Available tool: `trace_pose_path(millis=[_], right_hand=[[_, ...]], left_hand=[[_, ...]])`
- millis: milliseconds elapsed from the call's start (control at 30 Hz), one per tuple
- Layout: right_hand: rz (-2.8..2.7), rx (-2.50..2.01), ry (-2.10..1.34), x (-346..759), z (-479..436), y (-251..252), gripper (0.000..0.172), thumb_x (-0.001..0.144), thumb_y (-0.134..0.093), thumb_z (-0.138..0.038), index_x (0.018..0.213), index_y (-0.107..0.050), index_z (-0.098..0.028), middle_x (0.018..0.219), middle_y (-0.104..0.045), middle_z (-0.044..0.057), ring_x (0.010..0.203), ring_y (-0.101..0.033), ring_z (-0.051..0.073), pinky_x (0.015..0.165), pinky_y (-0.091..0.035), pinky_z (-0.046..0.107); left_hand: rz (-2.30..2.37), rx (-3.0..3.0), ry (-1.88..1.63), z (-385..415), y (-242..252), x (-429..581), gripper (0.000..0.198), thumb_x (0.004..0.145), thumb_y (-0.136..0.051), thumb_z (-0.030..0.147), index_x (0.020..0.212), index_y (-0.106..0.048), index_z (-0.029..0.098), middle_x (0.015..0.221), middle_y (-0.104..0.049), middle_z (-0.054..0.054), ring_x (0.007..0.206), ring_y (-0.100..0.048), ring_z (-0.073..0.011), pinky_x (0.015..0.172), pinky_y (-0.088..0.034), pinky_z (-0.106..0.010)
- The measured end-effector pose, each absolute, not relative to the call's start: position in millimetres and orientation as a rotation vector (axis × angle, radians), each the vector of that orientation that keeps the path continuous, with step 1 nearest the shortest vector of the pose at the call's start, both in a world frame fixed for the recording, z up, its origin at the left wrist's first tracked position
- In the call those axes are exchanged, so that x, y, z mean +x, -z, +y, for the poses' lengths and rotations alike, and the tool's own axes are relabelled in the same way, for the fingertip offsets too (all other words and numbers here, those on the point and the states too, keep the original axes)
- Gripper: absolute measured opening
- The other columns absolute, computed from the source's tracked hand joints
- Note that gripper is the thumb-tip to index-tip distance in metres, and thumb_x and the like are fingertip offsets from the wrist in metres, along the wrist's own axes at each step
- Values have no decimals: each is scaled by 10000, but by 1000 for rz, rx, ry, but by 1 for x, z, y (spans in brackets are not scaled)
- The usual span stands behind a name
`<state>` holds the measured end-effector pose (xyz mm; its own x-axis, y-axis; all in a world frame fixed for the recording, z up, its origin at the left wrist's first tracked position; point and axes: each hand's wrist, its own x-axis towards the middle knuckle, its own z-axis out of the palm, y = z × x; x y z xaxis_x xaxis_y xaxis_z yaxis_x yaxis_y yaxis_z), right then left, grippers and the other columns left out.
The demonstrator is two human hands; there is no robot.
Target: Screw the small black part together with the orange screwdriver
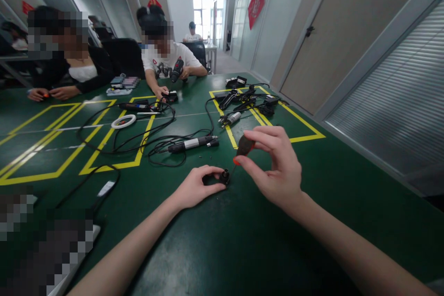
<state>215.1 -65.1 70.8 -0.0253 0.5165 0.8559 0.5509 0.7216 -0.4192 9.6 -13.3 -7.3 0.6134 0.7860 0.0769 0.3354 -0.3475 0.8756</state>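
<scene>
On the green table (194, 249), my left hand (197, 187) pinches a small black round part (225, 176) between thumb and fingers. What exactly this part is cannot be made out. My right hand (274, 162) grips a screwdriver (245, 145) by its dark handle, which has orange-red at its ends. The thin shaft slants down to the left, its tip at or close to the right side of the black part; contact is hard to tell. Just beyond my hands lies a black and silver electric screwdriver (192, 144) with its cord.
Tangled cords and black adapters (243, 99) lie at the far right inside yellow tape. A white ring (124, 121) and looped cables are left of centre. Across the table, a person (173, 58) handles a power drill (176, 70); another person (79, 71) sits farther left.
</scene>
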Motion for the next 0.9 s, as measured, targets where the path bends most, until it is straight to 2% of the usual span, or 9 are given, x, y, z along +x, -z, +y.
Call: trace_pose_path(millis=[67,133,333,533,633,767,900], right_hand=[[-1653,-855,64,215,-63,-79,227,910,-745,-194,1124,-728,-267,1024,-721,66,974,-698,252,840,-640,433],[-1659,-864,1,214,-61,-85,173,922,-717,-184,1074,-743,-264,1000,-748,55,947,-709,243,868,-627,438],[-1732,-838,-336,215,-61,-89,278,1010,-479,-176,1147,-713,-237,1084,-764,71,997,-725,219,864,-618,385],[-1722,-750,-181,212,-57,-98,111,932,-675,-176,935,-759,-249,935,-740,48,905,-705,213,818,-594,370],[-1753,-786,-159,213,-57,-104,191,942,-642,-132,969,-786,-254,925,-756,44,864,-711,200,782,-592,354],[-1807,-799,-281,216,-59,-106,334,997,-477,-122,1032,-785,-247,963,-780,49,923,-729,210,795,-603,360],[-1759,-758,-329,213,-60,-103,208,949,-616,-152,955,-802,-245,961,-740,52,924,-702,207,811,-591,359]], left_hand=[[895,1945,-623,-13,7,10,340,839,-784,325,1156,-768,203,1057,-773,-48,999,-684,-225,971,-520,-357],[895,1951,-617,-13,6,10,342,842,-777,335,1158,-767,203,1057,-775,-50,996,-681,-226,974,-524,-360],[885,1938,-622,-13,7,10,343,844,-780,329,1161,-768,198,1075,-775,-54,999,-686,-224,979,-517,-359],[875,1940,-633,-13,7,11,324,844,-788,290,1154,-770,198,1060,-775,-41,981,-688,-213,963,-516,-336],[865,1937,-634,-14,7,10,325,845,-791,289,1157,-770,198,1068,-776,-40,984,-686,-210,961,-511,-330],[862,1933,-629,-14,7,10,331,847,-792,298,1163,-768,199,1084,-771,-43,1003,-684,-215,955,-500,-329],[875,1936,-628,-14,6,10,321,847,-790,292,1153,-768,198,1057,-768,-41,989,-682,-215,949,-499,-329]])
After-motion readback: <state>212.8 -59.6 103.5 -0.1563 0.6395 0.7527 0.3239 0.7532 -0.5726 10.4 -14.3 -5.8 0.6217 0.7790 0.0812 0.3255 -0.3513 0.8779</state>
